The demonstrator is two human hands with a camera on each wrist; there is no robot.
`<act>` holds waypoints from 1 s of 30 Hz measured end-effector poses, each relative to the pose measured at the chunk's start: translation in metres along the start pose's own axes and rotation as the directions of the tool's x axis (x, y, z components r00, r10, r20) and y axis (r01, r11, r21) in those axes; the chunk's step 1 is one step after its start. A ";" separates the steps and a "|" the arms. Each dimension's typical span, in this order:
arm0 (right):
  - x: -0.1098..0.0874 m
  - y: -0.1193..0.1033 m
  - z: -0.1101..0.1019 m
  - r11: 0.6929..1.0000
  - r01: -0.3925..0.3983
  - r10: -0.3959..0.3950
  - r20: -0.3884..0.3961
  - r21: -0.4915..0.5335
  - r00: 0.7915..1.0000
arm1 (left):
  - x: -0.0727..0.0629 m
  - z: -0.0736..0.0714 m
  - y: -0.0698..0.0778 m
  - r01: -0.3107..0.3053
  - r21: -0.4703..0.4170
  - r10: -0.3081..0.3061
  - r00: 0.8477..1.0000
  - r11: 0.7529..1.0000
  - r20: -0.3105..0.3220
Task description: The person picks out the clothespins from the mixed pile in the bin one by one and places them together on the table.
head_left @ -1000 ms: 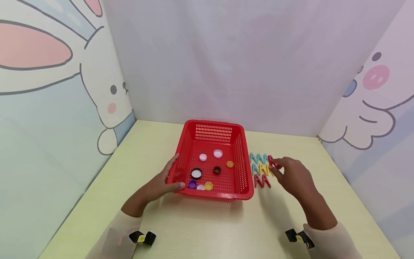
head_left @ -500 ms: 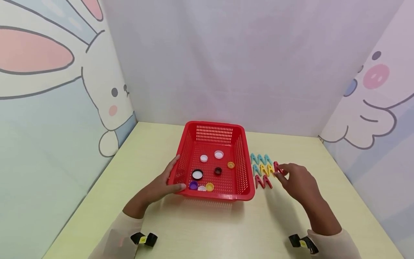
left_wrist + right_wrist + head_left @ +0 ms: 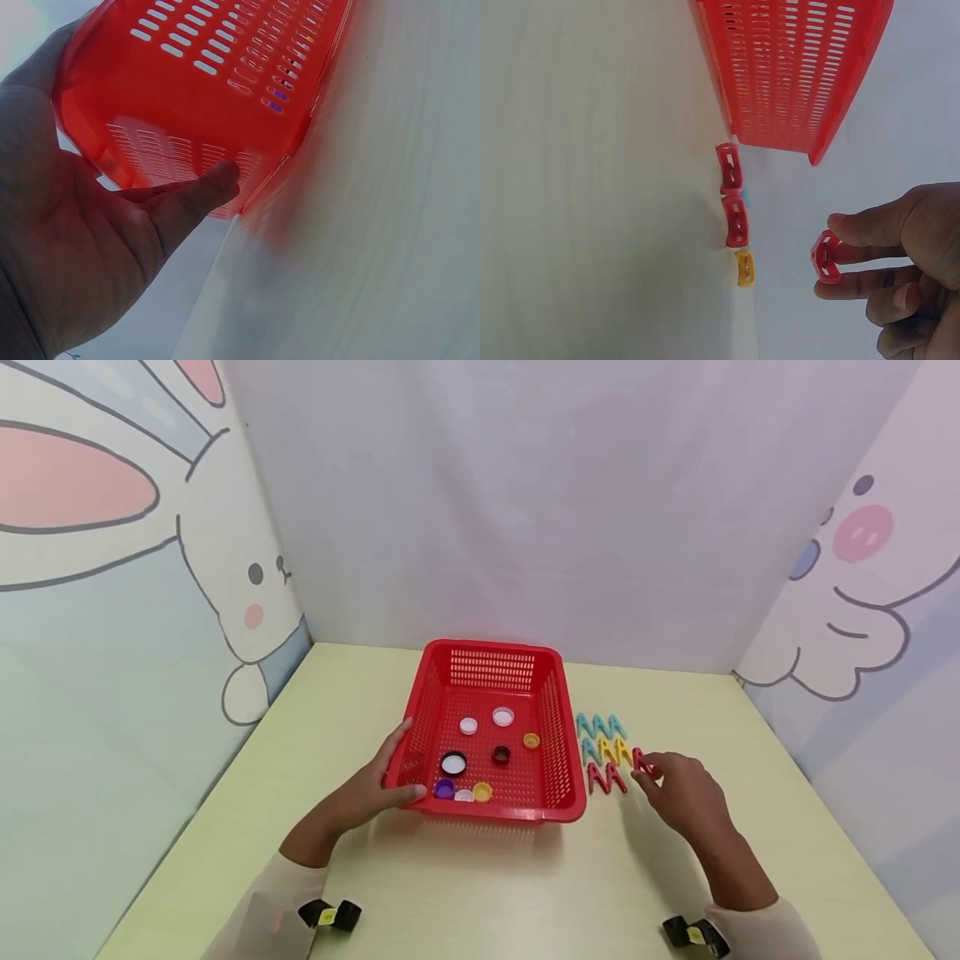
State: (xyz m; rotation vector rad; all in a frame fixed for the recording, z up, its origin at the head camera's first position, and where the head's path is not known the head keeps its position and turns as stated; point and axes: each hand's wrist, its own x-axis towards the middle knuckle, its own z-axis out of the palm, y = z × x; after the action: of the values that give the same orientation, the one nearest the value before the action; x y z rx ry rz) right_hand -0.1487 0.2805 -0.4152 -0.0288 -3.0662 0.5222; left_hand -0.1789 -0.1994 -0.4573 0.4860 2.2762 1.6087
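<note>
My left hand (image 3: 367, 792) grips the near left corner of a red plastic basket (image 3: 487, 811), thumb at the front rim and fingers along the left side. Several bottle caps lie inside, among them a black-rimmed one (image 3: 453, 764), a purple one (image 3: 445, 788) and a yellow one (image 3: 482, 792). Between thumb and fingertips, my right hand (image 3: 684, 793) pinches a red clip (image 3: 826, 256), held above the table. To its left stand rows of A-shaped clips: teal clips (image 3: 600, 725) at the back, yellow clips (image 3: 613, 750) with a teal one in the middle, two red clips (image 3: 606, 777) in front.
The pale wooden table (image 3: 480, 893) runs up to a white cloth backdrop (image 3: 510, 510). Side walls carry a cartoon rabbit (image 3: 255, 602) on the left and another white cartoon animal (image 3: 855, 602) on the right. The basket's right wall stands close beside the clips.
The right hand has carried the red clip from beside the teal row, rightward and toward me, to the right of the front rows. The left hand stays on the basket.
</note>
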 end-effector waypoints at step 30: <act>0.013 0.018 0.025 0.999 -0.035 0.039 0.100 -0.040 0.994 | -0.001 0.001 0.002 0.012 0.010 -0.012 1.000 1.000 -0.004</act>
State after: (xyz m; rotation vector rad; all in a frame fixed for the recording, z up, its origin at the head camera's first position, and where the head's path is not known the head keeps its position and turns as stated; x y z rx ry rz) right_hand -0.1622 0.2892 -0.4440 -0.0628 -3.1793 0.4817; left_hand -0.1773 -0.1985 -0.4552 0.4708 2.2872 1.5944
